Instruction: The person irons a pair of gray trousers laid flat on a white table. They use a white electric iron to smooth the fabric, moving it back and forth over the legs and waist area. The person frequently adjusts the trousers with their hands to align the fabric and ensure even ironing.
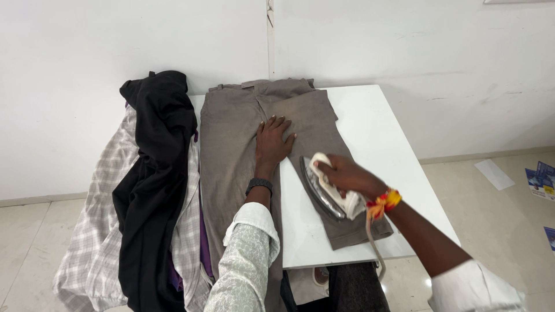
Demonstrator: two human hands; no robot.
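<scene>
A: Trousers [231, 144] spread flat on the white table [376, 133], waistband at the far end against the wall, legs running toward the near edge. Long axis, then: away and back, straight along the line of sight.

B: And the hands?

A: Well apart in their jobs, close in place. Left hand [273, 141] open, fingers spread, pressed palm-down on the cloth just below the waistband, between the two legs. Right hand [347, 173] wrapped tight around the handle of the iron [326, 188].

B: Iron sitting where?

A: On the right trouser leg, just beside and nearer than the left hand, soleplate tipped up a little on its left edge rather than lying fully flat. Nose pointing up toward the waistband, heel toward the near edge, so lined up roughly with the leg, slightly slanted. Cord hanging off the near edge.

B: Nearer hand to the unpressed length?

A: Right, by judgement; plenty of leg both above and below the iron. Left leg lying beyond the left forearm, untouched by either hand.

B: Anything else on the table?

A: Pile [150, 190] of other clothes at the left: black garment on top of a checked shirt, draping over the side. Some papers [540, 182] on the floor at far right.
</scene>
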